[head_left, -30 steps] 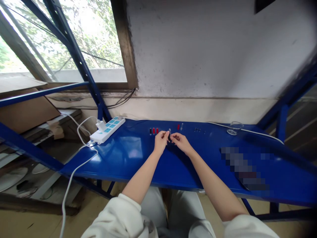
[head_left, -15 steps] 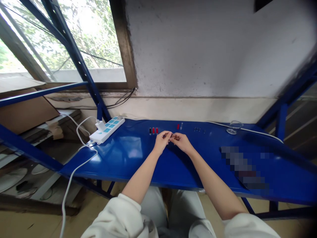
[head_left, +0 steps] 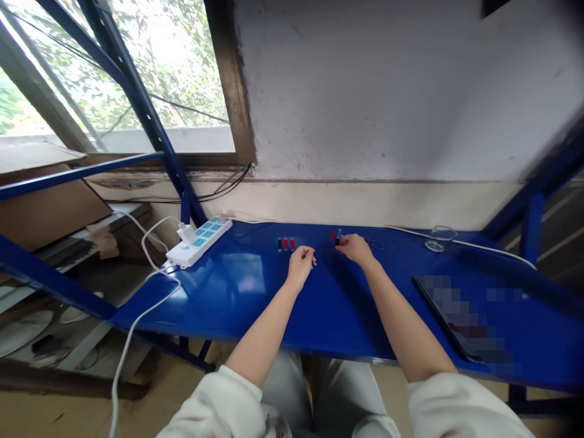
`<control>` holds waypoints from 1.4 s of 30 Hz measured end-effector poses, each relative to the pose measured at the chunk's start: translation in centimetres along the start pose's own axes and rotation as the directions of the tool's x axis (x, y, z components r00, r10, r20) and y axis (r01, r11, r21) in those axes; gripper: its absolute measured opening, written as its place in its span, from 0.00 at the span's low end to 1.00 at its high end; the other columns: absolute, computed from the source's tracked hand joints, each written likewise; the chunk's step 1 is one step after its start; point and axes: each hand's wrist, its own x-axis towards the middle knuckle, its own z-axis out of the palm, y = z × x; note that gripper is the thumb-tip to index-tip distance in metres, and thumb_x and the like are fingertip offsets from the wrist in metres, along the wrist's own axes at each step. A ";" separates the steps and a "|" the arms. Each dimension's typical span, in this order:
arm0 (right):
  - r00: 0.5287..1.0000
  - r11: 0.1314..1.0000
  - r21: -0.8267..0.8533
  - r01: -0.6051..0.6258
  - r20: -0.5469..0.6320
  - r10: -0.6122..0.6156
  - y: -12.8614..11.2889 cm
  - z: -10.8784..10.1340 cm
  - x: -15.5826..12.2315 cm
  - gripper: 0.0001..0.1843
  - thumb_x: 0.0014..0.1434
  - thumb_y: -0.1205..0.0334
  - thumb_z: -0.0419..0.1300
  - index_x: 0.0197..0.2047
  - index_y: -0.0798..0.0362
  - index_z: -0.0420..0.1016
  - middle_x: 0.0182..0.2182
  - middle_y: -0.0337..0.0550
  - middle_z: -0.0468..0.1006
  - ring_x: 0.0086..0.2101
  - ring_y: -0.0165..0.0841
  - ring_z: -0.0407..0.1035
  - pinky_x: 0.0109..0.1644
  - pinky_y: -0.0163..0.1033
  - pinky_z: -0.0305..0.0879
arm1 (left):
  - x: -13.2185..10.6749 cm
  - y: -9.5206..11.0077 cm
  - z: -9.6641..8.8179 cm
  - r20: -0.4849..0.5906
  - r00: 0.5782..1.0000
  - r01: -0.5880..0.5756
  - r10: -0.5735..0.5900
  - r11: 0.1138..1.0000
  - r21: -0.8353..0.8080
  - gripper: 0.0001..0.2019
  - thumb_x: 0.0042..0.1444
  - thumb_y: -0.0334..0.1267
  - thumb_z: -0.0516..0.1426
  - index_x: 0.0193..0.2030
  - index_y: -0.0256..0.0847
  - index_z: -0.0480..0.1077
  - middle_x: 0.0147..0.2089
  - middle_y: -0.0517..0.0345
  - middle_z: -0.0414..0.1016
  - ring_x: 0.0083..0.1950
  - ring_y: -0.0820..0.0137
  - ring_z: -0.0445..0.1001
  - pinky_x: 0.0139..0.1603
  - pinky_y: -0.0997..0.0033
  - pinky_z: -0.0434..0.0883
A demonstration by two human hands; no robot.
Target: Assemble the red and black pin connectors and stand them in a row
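Note:
My right hand is closed in a pinch on a small black cylinder, just above or on the blue tabletop. Right beside its fingertips are a small red cylinder and a slim clear tube. My left hand is held over the table with its fingers curled together; whatever they hold, if anything, is too small to make out. To its upper left stand a black-topped cylinder and two red-topped ones, a left one and a right one, in a row.
Several tiny clear pieces lie right of my right hand. A clear round container sits by a white cable at the back right. A dark flat, partly blurred object lies at right. A white power strip occupies the left end.
My hands have come apart from each other. The right one has moved right and slightly away with the black cylinder, towards the clear tube; the left one has stayed near its place.

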 end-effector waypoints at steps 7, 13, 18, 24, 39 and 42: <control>0.993 0.998 0.053 0.038 -0.116 -0.032 0.4 2.7 1.0 0.06 0.48 0.59 0.57 0.27 0.52 0.71 0.24 0.41 0.75 0.27 0.31 0.68 0.26 0.32 0.54 | -0.3 -0.1 0.4 0.086 0.994 0.056 -0.061 0.997 0.059 0.06 0.51 0.35 0.51 0.31 0.37 0.69 0.23 0.59 0.69 0.20 0.79 0.64 0.24 0.79 0.63; 0.988 0.998 0.060 0.036 -0.152 -0.026 0.7 4.1 1.4 0.06 0.50 0.59 0.56 0.28 0.52 0.71 0.27 0.41 0.75 0.28 0.32 0.68 0.26 0.33 0.54 | -0.4 0.2 0.4 0.079 0.996 0.034 -0.038 0.998 0.059 0.06 0.51 0.34 0.51 0.31 0.37 0.69 0.23 0.59 0.69 0.20 0.79 0.64 0.23 0.79 0.63; 0.988 0.998 0.060 0.018 -0.157 -0.009 0.8 4.3 1.6 0.08 0.51 0.58 0.55 0.29 0.52 0.72 0.27 0.42 0.76 0.28 0.33 0.68 0.26 0.34 0.54 | -0.5 0.3 0.3 0.085 0.996 0.012 -0.019 0.997 0.079 0.07 0.51 0.35 0.51 0.30 0.37 0.69 0.23 0.58 0.69 0.21 0.78 0.64 0.24 0.78 0.63; 0.986 0.999 0.032 0.005 -0.166 0.000 1.4 4.0 1.4 0.10 0.51 0.55 0.57 0.30 0.51 0.74 0.27 0.44 0.77 0.30 0.34 0.69 0.27 0.34 0.55 | -0.4 0.1 0.4 0.097 0.995 -0.024 0.009 0.988 0.152 0.07 0.52 0.35 0.50 0.31 0.38 0.69 0.23 0.58 0.70 0.21 0.77 0.64 0.25 0.77 0.63; 0.990 0.986 -0.114 -0.122 -0.085 0.113 1.0 2.5 0.7 0.16 0.51 0.51 0.56 0.37 0.52 0.76 0.32 0.50 0.77 0.34 0.39 0.71 0.30 0.37 0.60 | 0.1 0.3 -2.1 -0.141 0.963 -0.075 0.228 0.733 0.677 0.28 0.51 0.35 0.54 0.60 0.44 0.54 0.25 0.56 0.68 0.29 0.65 0.71 0.35 0.70 0.65; 0.989 0.965 -0.219 -0.145 -0.012 0.146 0.2 1.3 -0.4 0.17 0.50 0.52 0.58 0.38 0.56 0.75 0.34 0.55 0.76 0.35 0.43 0.71 0.31 0.40 0.61 | 0.5 0.1 -2.6 -0.179 0.963 -0.032 0.201 0.746 0.665 0.27 0.51 0.36 0.54 0.59 0.43 0.56 0.26 0.54 0.70 0.32 0.63 0.72 0.36 0.70 0.65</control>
